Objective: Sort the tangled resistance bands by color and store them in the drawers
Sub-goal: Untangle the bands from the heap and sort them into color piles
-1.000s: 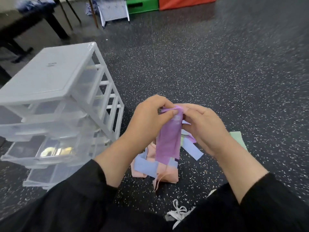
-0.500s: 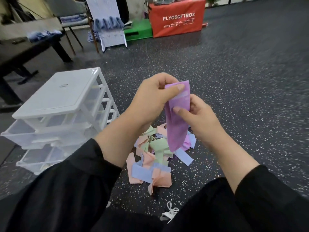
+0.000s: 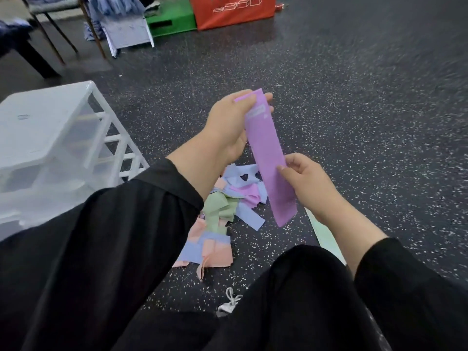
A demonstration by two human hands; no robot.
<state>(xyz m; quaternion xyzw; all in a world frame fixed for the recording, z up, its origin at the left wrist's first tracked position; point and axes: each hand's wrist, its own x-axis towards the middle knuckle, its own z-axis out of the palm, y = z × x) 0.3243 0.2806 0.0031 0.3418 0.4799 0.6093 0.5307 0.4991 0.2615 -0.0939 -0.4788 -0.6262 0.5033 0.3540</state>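
Head view: left hand [image 3: 229,122] pinches the top end of a purple band [image 3: 266,158], thumb on the near face, fingers behind it. Right hand [image 3: 307,183] pinches the same band lower down at its right edge, thumb on front. The band hangs flat and straight between the two grips, lifted clear of the pile [image 3: 222,214] of blue, green, pink and purple bands on the floor [image 3: 354,97] below. Its bottom end dangles free past the right hand. White drawer unit [image 3: 50,148] stands to the left, near the pile; can't tell from this angle which drawers are open or what they hold. Risks, my read: the free tail could snag or drag a loose band on the way to the drawers; a light two-point pinch may slip if the band stretches; wrong drawer is likely if the colors inside aren't checked first.
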